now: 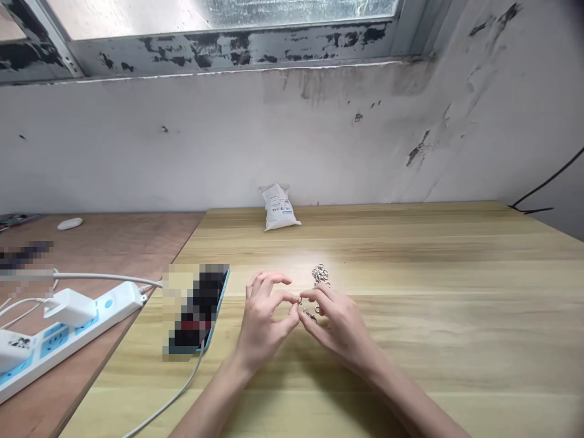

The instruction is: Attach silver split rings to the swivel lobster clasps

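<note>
My left hand and my right hand meet over the wooden table, thumb and index finger of each closed in a pinch. Between their fingertips sits a small shiny metal piece, too small to make out its exact kind. The left hand's other fingers are curled loosely above. Just beyond the right hand lies a little heap of metal clasps or rings. Partly under the right hand's fingers, a metal clasp and a small ring rest on the tabletop.
Left of my hands lies a phone, partly blurred, with a white cable plugged in. A white packet stands against the wall. On the brown table at left are a power strip with chargers and a white oval object.
</note>
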The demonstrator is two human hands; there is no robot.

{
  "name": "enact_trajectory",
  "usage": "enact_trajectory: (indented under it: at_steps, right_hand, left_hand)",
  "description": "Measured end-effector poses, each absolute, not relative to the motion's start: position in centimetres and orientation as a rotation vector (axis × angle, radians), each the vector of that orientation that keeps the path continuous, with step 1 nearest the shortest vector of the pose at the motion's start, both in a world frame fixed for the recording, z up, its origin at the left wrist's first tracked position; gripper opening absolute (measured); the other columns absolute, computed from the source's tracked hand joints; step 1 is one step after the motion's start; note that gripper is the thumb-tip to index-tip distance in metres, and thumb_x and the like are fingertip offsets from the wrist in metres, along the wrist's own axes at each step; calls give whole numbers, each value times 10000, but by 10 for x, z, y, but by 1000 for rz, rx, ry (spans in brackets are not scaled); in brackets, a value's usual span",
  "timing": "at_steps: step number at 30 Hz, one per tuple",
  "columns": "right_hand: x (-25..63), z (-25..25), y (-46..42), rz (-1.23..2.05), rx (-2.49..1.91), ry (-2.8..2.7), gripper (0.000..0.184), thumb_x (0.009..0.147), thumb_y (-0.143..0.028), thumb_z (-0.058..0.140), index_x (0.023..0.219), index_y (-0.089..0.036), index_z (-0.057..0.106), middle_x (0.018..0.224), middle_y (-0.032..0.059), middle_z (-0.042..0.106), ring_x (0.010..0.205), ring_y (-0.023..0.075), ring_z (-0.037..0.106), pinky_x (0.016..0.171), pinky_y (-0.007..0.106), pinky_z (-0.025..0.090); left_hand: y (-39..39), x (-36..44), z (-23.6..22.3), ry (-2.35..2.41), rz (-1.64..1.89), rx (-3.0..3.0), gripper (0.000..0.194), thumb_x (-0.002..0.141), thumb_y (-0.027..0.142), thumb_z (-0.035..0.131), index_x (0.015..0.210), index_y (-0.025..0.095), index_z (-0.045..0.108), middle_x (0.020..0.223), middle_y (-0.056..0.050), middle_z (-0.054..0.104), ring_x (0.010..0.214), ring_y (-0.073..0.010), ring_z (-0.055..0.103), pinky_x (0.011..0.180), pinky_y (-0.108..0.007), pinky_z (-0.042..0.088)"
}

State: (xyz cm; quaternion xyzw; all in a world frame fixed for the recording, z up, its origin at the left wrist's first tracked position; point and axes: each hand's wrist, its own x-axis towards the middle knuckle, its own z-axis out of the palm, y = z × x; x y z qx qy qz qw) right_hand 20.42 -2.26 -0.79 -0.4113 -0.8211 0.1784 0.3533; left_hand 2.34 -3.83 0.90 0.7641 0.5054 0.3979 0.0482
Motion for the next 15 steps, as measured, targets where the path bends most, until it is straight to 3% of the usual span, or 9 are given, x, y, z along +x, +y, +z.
enact_trajectory:
  at_steps: [3,10,15]
  right_hand:
    - [199,-13,-24,279,-1055,-2172,104,909,-257,566,896,-198,650,838,36,650,709,163,564,662,285,379]
    - [192,-8,-27,-107,-1155,-2193,226,937,-234,501,756,-183,626,728,48,624,663,177,526,648,319,317]
    - [193,-10,-28,79,-1120,-2197,283,993,-228,415,800,-184,619,744,52,621,657,164,517,644,303,323]
  left_hand:
    - [-39,25,9,1533,1203,2267,100,835,154,605,809,237,654,1103,-36,619,1117,-230,526,1066,-492,291]
    - [-41,27,10,1528,1208,2197,93,842,177,622,806,247,672,1095,-32,629,1097,-234,528,1028,-473,321]
    - [-40,26,10,1557,1210,2218,93,846,177,621,818,248,675,1102,-34,629,1097,-236,534,1011,-472,345]
